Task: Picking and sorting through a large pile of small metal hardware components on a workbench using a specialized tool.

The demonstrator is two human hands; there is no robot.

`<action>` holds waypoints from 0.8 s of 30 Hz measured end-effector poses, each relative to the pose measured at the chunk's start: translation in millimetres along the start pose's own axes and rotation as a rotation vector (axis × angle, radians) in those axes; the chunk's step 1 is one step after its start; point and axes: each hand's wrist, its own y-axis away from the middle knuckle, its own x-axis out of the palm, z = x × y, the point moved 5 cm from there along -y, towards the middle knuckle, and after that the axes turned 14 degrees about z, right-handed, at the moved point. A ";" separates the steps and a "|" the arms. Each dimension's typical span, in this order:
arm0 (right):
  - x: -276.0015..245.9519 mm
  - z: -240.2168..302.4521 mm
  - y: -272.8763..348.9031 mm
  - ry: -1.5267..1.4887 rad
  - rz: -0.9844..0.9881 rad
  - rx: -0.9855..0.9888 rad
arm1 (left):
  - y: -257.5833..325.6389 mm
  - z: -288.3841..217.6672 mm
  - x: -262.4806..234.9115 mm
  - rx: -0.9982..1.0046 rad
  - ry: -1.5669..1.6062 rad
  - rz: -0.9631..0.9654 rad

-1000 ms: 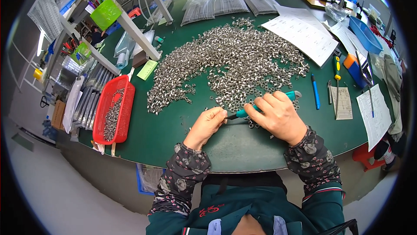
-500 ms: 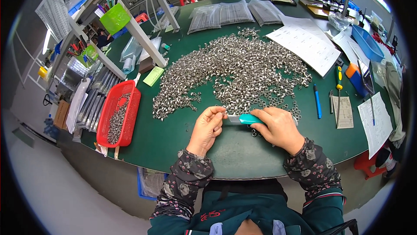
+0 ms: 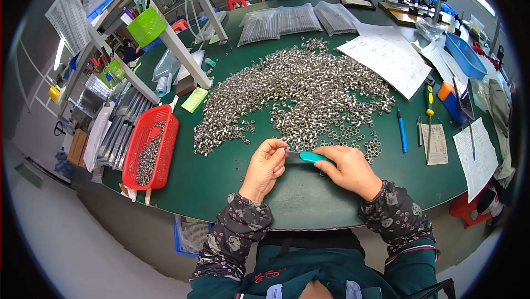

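My right hand point(image 3: 350, 169) is closed around the teal handle of a knife point(image 3: 316, 157). Its thin grey blade points left and reaches the fingertips of my left hand point(image 3: 265, 169). Thumb and forefinger there are pinched on a small metal ring point(image 3: 286, 149), mostly covered by the fingers, with the blade tip at it. Just beyond both hands spreads a large heap of small shiny metal rings point(image 3: 309, 92) on the green tabletop point(image 3: 298, 199). A few loose rings lie close to my right hand.
A red plastic basket point(image 3: 172, 133) holding metal rings stands at the left. Paper sheets point(image 3: 386, 59), a blue pen point(image 3: 402, 131) and a yellow-handled screwdriver point(image 3: 429, 100) lie right. Bagged tubes point(image 3: 298, 20) lie at the back. A shelf post point(image 3: 176, 42) rises at the left. Two people are farther off.
The knife has turned in my right hand, so its blade now shows narrow instead of broad. My right hand has shifted slightly down and left; my left hand stays nearly in place.
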 end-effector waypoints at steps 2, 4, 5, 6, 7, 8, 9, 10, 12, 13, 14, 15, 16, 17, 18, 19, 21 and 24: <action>0.7 -1.2 -0.3 -0.030 0.035 -0.003 | 1.2 1.1 -1.7 -0.003 -0.002 0.008; 0.1 -0.1 0.4 -0.011 0.023 -0.005 | 1.6 1.3 -0.8 -0.007 -0.004 0.016; -0.4 0.8 0.6 0.008 0.011 -0.007 | 2.3 0.2 -0.3 -0.005 -0.017 -0.013; -0.4 1.3 0.5 0.008 0.010 -0.006 | 2.8 -0.4 -0.6 -0.003 -0.029 -0.042; -1.3 2.8 0.5 0.052 -0.006 -0.008 | 3.0 -0.3 -1.0 -0.003 -0.029 -0.041; -2.0 4.2 0.6 0.096 -0.022 -0.009 | 3.5 0.4 -2.5 -0.011 -0.025 -0.045; -1.5 4.7 0.6 0.096 -0.023 -0.009 | 4.0 0.8 -3.7 -0.019 -0.021 -0.050; -1.8 5.8 0.9 0.134 -0.052 -0.021 | 3.9 0.9 -4.5 -0.019 -0.021 -0.049; -2.1 6.2 1.1 0.172 -0.080 -0.033 | 3.9 1.4 -5.9 -0.037 -0.024 -0.046; -3.3 7.9 1.6 0.219 -0.100 -0.051 | 3.9 0.9 -5.4 -0.038 -0.024 -0.044; -4.4 9.6 2.1 0.267 -0.121 -0.069 | 4.0 0.8 -5.1 -0.047 -0.016 -0.046; -4.5 9.4 2.1 0.267 -0.121 -0.068 | 4.1 0.8 -4.6 -0.056 -0.009 -0.047; -4.5 10.4 2.3 0.301 -0.142 -0.096 | 4.1 0.1 -4.2 -0.057 -0.009 -0.048; -4.7 11.5 2.5 0.335 -0.164 -0.124 | 4.2 -0.4 -3.9 -0.069 -0.022 -0.058; -4.7 10.8 2.3 0.335 -0.163 -0.124 | 4.5 -0.5 -4.1 -0.081 -0.035 -0.069; -5.0 11.6 2.5 0.358 -0.172 -0.145 | 4.6 -0.6 -4.6 -0.081 -0.035 -0.069; -5.1 11.3 2.5 0.382 -0.181 -0.166 | 4.5 0.0 -4.5 -0.091 -0.027 -0.041; -5.0 10.9 2.9 0.419 -0.198 -0.209 | 4.0 0.0 -5.0 -0.124 -0.054 -0.048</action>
